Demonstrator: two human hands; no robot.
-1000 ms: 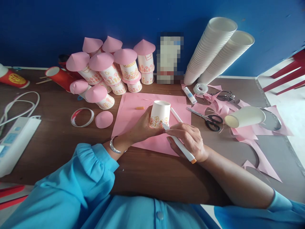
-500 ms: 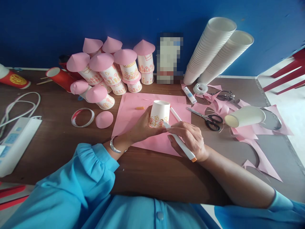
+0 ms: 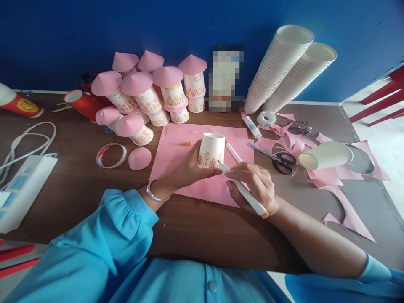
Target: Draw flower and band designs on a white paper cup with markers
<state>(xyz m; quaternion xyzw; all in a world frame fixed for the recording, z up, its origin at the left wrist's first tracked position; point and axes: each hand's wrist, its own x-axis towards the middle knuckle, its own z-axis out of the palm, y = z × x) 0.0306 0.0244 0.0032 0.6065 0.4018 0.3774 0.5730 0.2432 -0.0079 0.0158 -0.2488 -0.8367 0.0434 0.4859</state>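
Observation:
My left hand [image 3: 191, 168] is closed around a white paper cup [image 3: 212, 145], which has red and orange flowers drawn along its lower part. In my right hand [image 3: 254, 185] is a white marker [image 3: 244, 194] with an orange end, its tip at the flowers on the cup's lower right. Pink paper [image 3: 202, 193] lies under both hands. On it are an orange marker cap [image 3: 186, 143], left of the cup, and a second white marker [image 3: 232, 150], right of the cup and partly hidden by my right hand.
Several cup towers with pink cone roofs [image 3: 136, 83] stand at the back left. Tall cup stacks [image 3: 277, 59] lean on the wall. Scissors [image 3: 277, 160], a glue stick [image 3: 251, 126], clear tape [image 3: 267, 118], a lying cup [image 3: 326, 155] and pink scraps [image 3: 347, 210] are at right; a power strip [image 3: 30, 189] is at left.
My right hand has shifted slightly right and down with the marker, whose tip now shows at the cup. My left hand still holds the cup in place. The view has moved slightly.

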